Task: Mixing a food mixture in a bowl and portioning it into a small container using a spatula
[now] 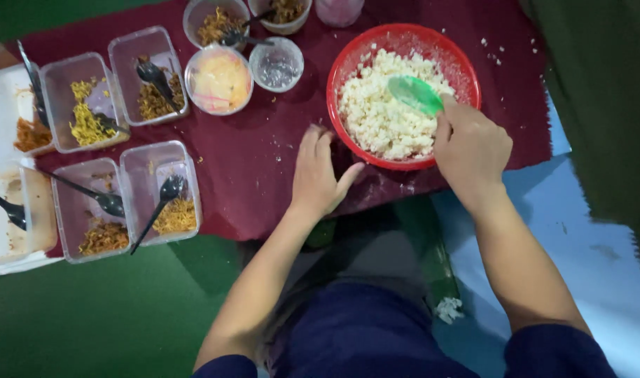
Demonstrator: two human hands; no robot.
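A red bowl (344, 66) full of white rice (383, 112) stands on a dark red cloth (264, 150). My right hand (470, 150) is at the bowl's near right rim and grips a green rice scoop (414, 93), whose blade lies on the rice. My left hand (320, 175) rests flat on the cloth against the bowl's left side, fingers apart and thumb toward the rim, holding nothing.
Left of the bowl stand several clear rectangular tubs (159, 192) with yellow and brown shredded toppings and black spoons (159, 203). Round cups (218, 80) of food sit at the back. Rice grains (495, 52) are scattered on the cloth. My dark blue lap (362, 329) is below.
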